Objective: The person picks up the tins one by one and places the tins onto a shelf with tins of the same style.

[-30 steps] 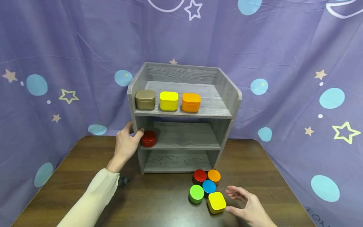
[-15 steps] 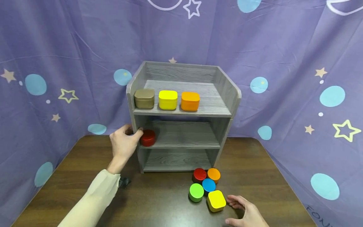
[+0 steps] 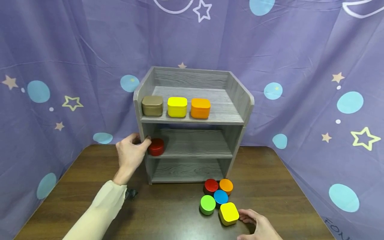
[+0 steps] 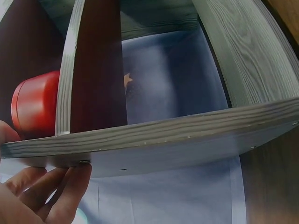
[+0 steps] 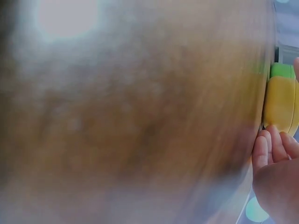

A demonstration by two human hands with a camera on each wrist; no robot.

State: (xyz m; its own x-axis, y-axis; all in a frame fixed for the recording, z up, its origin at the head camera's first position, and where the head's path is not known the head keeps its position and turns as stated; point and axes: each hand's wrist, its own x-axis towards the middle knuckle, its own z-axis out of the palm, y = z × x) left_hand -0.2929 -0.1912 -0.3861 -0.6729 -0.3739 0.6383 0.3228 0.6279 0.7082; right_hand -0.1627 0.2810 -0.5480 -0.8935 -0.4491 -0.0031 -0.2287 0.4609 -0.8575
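Note:
My left hand (image 3: 130, 154) grips the left side panel of a grey wooden shelf unit (image 3: 195, 144). Its thumb lies at the front edge, its fingers (image 4: 70, 193) on the outer face. Just inside, a round red tin (image 3: 156, 147) stands on the middle board. At the lower right my right hand (image 3: 260, 227) is beside a square yellow tin (image 3: 229, 214), thumb apart from the fingers. The fingertips touch or nearly touch the tin's right side. In the right wrist view, these fingers (image 5: 279, 149) are near the yellow tin.
Next to the yellow tin stand round tins: green (image 3: 207, 204), blue (image 3: 220, 197), red (image 3: 211, 186) and orange (image 3: 226, 186). The top board bears a bronze tin (image 3: 152, 106), a yellow one (image 3: 177, 107) and an orange one (image 3: 200, 108). A small dark object (image 3: 131, 193) lies by the left sleeve.
My right hand has shifted slightly; its thumb has dropped away from the yellow tin toward the lower frame edge. My left hand's fingers moved a little outward and it keeps its grip. The tins stay put.

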